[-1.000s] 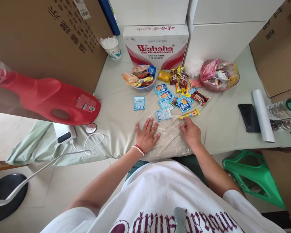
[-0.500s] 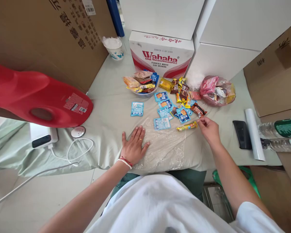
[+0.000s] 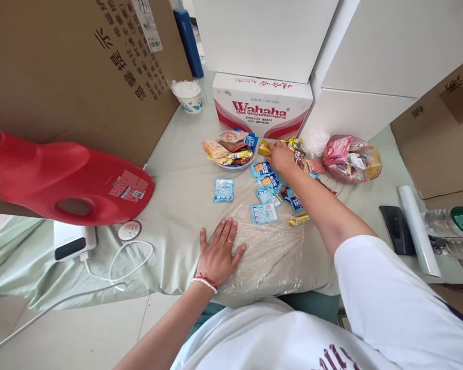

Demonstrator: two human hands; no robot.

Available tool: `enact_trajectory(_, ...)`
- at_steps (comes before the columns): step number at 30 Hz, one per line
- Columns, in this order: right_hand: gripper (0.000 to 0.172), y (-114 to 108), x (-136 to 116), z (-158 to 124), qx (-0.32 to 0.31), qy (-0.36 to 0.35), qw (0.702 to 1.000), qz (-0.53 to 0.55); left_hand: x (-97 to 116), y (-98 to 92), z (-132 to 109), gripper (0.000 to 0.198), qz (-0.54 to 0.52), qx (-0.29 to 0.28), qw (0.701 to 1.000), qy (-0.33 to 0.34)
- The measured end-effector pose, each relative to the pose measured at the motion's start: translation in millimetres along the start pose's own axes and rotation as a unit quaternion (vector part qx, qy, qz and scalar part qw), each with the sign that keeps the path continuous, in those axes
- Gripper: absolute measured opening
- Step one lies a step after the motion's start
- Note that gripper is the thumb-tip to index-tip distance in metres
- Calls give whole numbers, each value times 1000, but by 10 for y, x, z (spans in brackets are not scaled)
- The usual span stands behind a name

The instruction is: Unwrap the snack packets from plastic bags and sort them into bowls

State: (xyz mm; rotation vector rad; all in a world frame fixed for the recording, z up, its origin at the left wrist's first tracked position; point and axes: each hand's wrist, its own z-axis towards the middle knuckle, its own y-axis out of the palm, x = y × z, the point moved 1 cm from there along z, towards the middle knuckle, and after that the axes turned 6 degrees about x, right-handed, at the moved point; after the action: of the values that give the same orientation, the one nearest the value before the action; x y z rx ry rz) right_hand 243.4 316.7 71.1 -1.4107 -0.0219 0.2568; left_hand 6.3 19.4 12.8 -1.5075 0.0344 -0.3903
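My left hand [image 3: 220, 252] lies flat with its fingers spread, on a clear plastic sheet [image 3: 270, 257] over the cloth. Across the snack pile reaches my right hand [image 3: 283, 159], its fingers closed on the right end of a yellow snack packet [image 3: 263, 148]. Part of that packet is hidden by the fingers. Just left of it is a bowl [image 3: 231, 165] heaped with wrapped snacks. Below the right hand lie several blue snack packets [image 3: 264, 214], brown chocolate packets [image 3: 299, 156] and a thin yellow stick packet [image 3: 298, 220]. My right forearm covers some of them.
A pink bowl [image 3: 351, 177] of snacks stands at the right, by a crumpled clear bag [image 3: 315, 141]. Behind is a Wahaha carton [image 3: 262, 110]. A red jug [image 3: 73, 180], white charger [image 3: 71, 239] and paper cup [image 3: 189, 97] are left; a white roll [image 3: 419, 231] lies right.
My right hand has moved from the yellow stick packet, up and left over the pile, to the yellow snack packet. My left hand stays flat on the sheet. The view has shifted slightly.
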Motion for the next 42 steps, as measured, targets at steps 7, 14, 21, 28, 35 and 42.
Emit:
enact_trajectory(7,46,-372,344,-618,75,56,989,115,-11,16,0,70,-16,19,1000,9)
enact_trajectory(14,45,-706,104,-2239,-3,-25,939,344,-8,9,1,66,-30,21,999,7)
enact_trajectory(21,47,-345,-449,-2982,-157,-118,963,186,-14,40,-2,60,-36,44,998,4)
enact_trajectory(28,46,-416,-236,-3052,-101,-36,982,155,3,31,6,60,-37,34,999,0)
enact_trajectory(35,44,-654,-347,-2943,31,-38,961,272,-3,29,-5,61,-41,36,999,1)
enact_trajectory(42,56,-290,-606,-2993,-150,-43,978,140,-61,46,-51,61,-46,65,997,0)
